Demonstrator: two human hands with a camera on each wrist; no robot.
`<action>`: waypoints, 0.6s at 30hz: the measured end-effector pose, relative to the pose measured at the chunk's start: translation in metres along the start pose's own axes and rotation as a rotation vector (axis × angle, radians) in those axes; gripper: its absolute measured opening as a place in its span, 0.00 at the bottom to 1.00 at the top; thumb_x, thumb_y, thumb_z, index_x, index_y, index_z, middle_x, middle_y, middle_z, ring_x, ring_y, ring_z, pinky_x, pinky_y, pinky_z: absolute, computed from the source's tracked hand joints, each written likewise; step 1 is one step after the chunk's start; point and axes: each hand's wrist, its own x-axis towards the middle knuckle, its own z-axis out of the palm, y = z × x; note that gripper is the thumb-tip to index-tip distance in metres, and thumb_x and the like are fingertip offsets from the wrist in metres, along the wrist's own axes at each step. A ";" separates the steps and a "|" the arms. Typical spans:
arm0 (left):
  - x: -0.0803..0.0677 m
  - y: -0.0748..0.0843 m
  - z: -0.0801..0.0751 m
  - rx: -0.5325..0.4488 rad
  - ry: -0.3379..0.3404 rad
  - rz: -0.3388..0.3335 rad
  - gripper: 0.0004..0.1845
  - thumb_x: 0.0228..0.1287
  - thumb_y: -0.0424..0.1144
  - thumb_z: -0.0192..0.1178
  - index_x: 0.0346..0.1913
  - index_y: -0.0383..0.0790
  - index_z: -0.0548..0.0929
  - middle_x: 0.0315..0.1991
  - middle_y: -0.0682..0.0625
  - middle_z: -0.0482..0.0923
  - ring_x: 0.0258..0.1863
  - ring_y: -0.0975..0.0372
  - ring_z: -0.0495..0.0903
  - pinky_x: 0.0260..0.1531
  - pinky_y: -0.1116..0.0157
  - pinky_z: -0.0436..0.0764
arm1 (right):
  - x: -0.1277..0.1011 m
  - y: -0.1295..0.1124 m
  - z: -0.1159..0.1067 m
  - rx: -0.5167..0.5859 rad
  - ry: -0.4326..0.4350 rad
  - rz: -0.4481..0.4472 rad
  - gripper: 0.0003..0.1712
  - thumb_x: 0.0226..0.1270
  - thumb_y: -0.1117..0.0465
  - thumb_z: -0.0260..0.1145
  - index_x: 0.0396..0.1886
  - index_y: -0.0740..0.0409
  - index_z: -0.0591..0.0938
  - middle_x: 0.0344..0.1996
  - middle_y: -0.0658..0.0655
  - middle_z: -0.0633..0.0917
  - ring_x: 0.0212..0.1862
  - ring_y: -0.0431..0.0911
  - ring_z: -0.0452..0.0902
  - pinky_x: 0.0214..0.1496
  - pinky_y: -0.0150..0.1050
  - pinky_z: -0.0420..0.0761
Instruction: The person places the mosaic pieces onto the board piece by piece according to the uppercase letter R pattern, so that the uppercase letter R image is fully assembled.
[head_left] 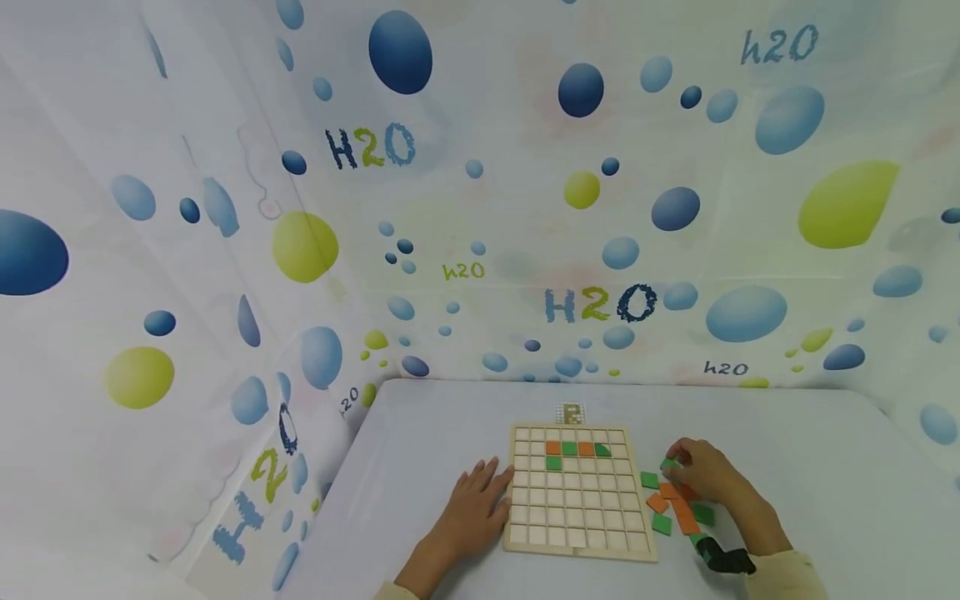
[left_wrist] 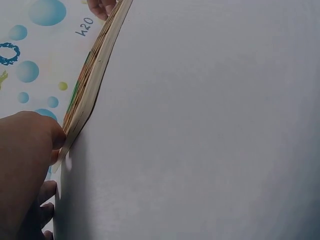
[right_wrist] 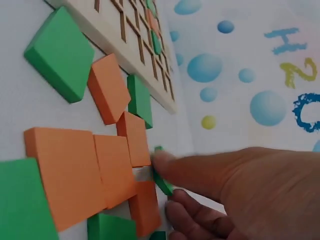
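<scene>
A: "Left side?"
B: "I see the left hand [head_left: 474, 506], fingers spread, gripping nothing, touching the square pale wooden grid board [head_left: 585, 521]'s left edge."
A: "Right of that?"
B: "Loose flat orange and green blocks [head_left: 684, 515]. Over their far end, right hand [head_left: 702, 472] pinches one thin green block [right_wrist: 162, 182], thumb and fingers nearly together."
A: "Pointing?"
B: "Right-wrist feed: near edge-on, long axis upper left to lower right."

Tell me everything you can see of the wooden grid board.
The grid board looks like pale wood, roughly square, with a rim around rows of small compartments. It lies flat on the white table. In its second row from the far edge sit four tiles, alternating orange and green; a green tile sits in the third. The left hand touches its left edge.
</scene>
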 end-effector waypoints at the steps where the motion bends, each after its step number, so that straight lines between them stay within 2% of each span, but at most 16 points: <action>1: 0.000 0.000 0.000 0.000 0.000 0.000 0.28 0.83 0.50 0.48 0.81 0.51 0.69 0.82 0.41 0.61 0.82 0.42 0.58 0.77 0.35 0.58 | 0.000 0.001 0.000 -0.006 0.000 -0.014 0.16 0.70 0.63 0.70 0.51 0.67 0.81 0.45 0.64 0.82 0.47 0.55 0.77 0.56 0.58 0.82; 5: 0.000 0.000 0.002 0.006 0.000 -0.002 0.28 0.83 0.50 0.48 0.81 0.51 0.68 0.82 0.41 0.61 0.82 0.43 0.57 0.78 0.36 0.58 | -0.002 0.004 0.002 -0.004 0.033 -0.085 0.16 0.72 0.67 0.68 0.55 0.70 0.81 0.46 0.65 0.80 0.48 0.56 0.78 0.55 0.59 0.82; 13: 0.000 0.000 0.002 0.016 0.006 -0.006 0.28 0.83 0.50 0.48 0.81 0.51 0.68 0.82 0.42 0.62 0.82 0.43 0.58 0.78 0.36 0.58 | 0.001 0.008 0.010 0.016 0.076 -0.098 0.18 0.73 0.66 0.67 0.59 0.69 0.81 0.49 0.67 0.79 0.49 0.56 0.76 0.55 0.59 0.81; 18: 0.001 0.001 0.002 0.014 0.016 -0.003 0.28 0.82 0.49 0.48 0.80 0.51 0.69 0.82 0.41 0.62 0.82 0.42 0.58 0.77 0.36 0.58 | 0.003 0.007 0.018 0.038 0.123 -0.154 0.17 0.73 0.68 0.67 0.58 0.70 0.81 0.50 0.69 0.78 0.49 0.57 0.76 0.56 0.60 0.80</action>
